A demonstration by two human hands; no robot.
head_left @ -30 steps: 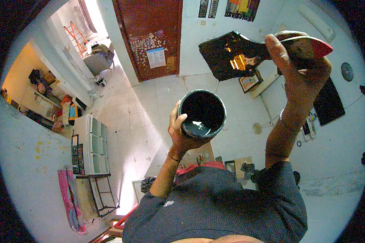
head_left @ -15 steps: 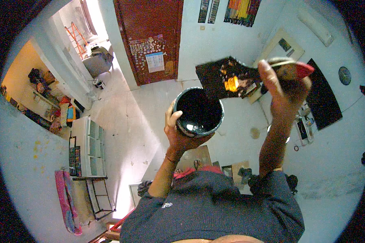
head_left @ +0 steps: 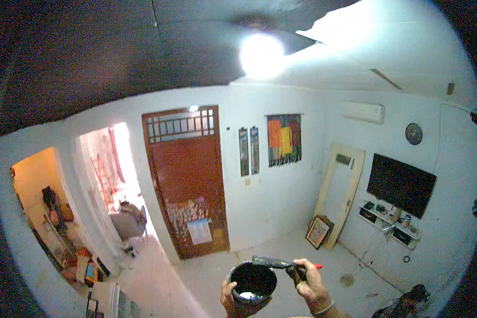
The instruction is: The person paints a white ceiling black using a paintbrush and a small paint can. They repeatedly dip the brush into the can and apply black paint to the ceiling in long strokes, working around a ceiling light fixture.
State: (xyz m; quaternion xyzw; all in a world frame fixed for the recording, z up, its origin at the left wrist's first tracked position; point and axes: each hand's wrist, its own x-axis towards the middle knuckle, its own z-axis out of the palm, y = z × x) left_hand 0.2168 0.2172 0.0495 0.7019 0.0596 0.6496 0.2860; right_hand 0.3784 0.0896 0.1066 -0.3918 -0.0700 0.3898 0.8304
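Black and glossy inside, a pot [head_left: 254,304] is gripped in the left hand [head_left: 229,297]; the right hand [head_left: 312,289], fingers closed, holds a brush [head_left: 273,262] at its rim (the door sheet [head_left: 199,232] is unreadable).

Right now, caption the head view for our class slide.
Left hand holds a dark pot; right hand holds a red-tipped brush close by, under a partly black ceiling.
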